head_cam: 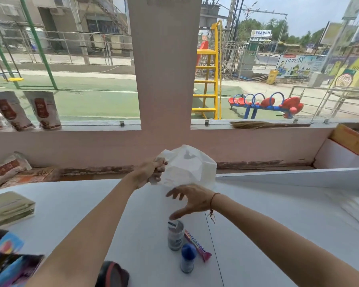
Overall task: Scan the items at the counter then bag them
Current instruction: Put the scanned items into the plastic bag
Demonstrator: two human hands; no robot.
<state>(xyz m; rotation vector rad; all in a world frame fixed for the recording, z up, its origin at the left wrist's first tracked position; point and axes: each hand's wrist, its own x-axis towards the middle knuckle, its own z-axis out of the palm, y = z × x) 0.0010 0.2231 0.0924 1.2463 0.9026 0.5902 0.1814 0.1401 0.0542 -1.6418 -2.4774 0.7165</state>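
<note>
Left hand (151,170) is bunching the bag (187,166) up over the bench (278,220); right hand (192,200) is hovering spread, empty, right above the upright jar (175,235); so right's nearer, jar's just below it.

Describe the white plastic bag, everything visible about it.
The white plastic bag is thin, crinkled, slightly see-through film, puffed out and held in the air above the white counter. The left hand grips its bunched left edge. The right hand hovers open just below it, fingers spread; contact cannot be told. It looks empty.
</note>
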